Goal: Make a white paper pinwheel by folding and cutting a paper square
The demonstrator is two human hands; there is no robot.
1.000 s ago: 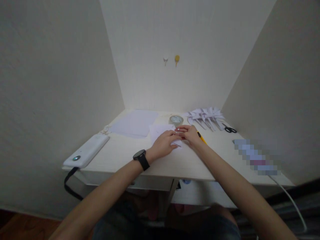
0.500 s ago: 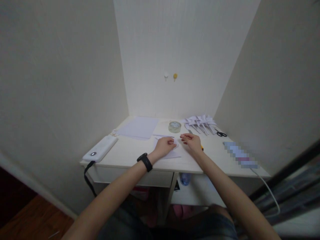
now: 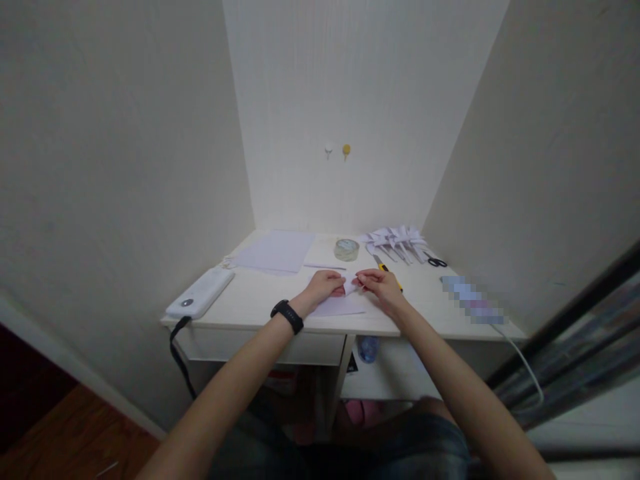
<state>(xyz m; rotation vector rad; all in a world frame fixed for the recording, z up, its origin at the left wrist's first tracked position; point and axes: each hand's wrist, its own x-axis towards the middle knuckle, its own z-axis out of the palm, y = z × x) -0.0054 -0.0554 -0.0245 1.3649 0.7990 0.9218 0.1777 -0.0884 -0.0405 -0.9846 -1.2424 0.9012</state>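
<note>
Left hand (image 3: pixel 324 285) and right hand (image 3: pixel 379 285) each pinch one end of a small paper piece (image 3: pixel 350 287) above the bench (image 3: pixel 260 303); judged light, limp, crease-prone: grip edges.

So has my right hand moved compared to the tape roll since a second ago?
Cannot tell for sure: the camera itself shifted. The right hand still sits just in front of the tape roll, close to the left hand.

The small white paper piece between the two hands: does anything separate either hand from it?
Nothing visible does. The left hand and right hand both pinch the small white paper piece directly, above a paper sheet on the desk.
</note>
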